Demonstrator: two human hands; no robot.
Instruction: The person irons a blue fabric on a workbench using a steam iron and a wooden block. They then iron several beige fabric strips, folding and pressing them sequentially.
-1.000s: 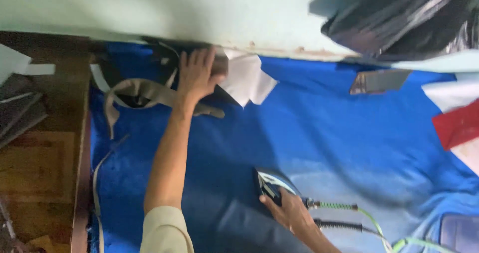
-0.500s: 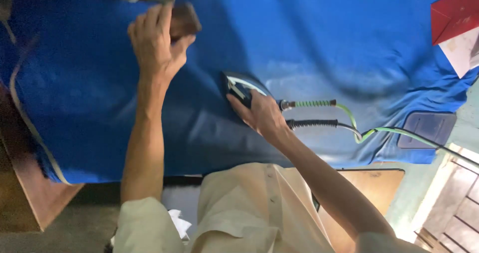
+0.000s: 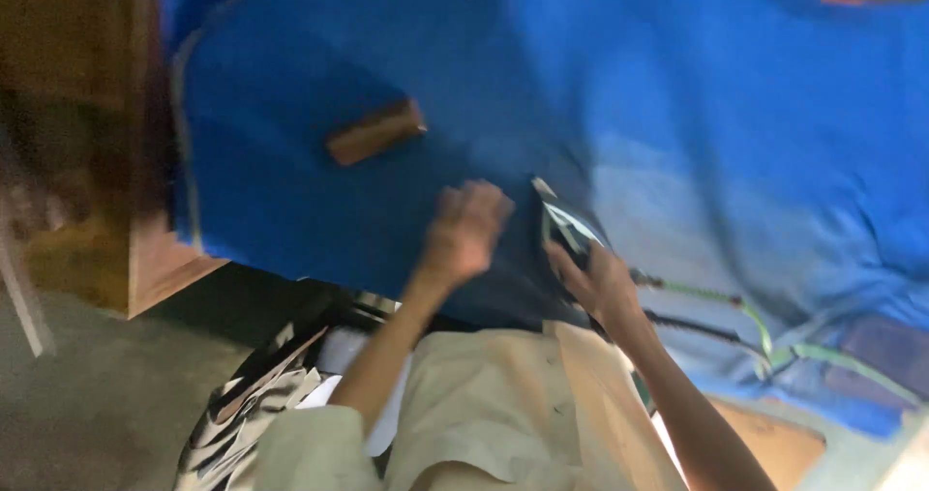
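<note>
We see our right hand [image 3: 602, 283] at the centre of the frame, closed around the handle of an electric iron [image 3: 564, 228] that rests on the blue cloth [image 3: 735, 133], its cord [image 3: 721, 302] trailing off toward the lower right. Our left hand [image 3: 464, 230] sits just beside the iron, to its left, fingers loosely curled and holding nothing, though the blur keeps us from telling whether it touches the fabric. A small brown wooden block [image 3: 375, 131] lies on the cloth in the upper left of the frame, well apart from both hands. At the far left, the wooden table edge [image 3: 155, 268] shows beneath the cloth. To press well here, we judge that the free hand should flatten the fabric ahead of the iron's tip while keeping clear of the hot plate, that the iron should glide in steady strokes without lingering, and that the cord should stay behind the hand, off the pressed area
</note>
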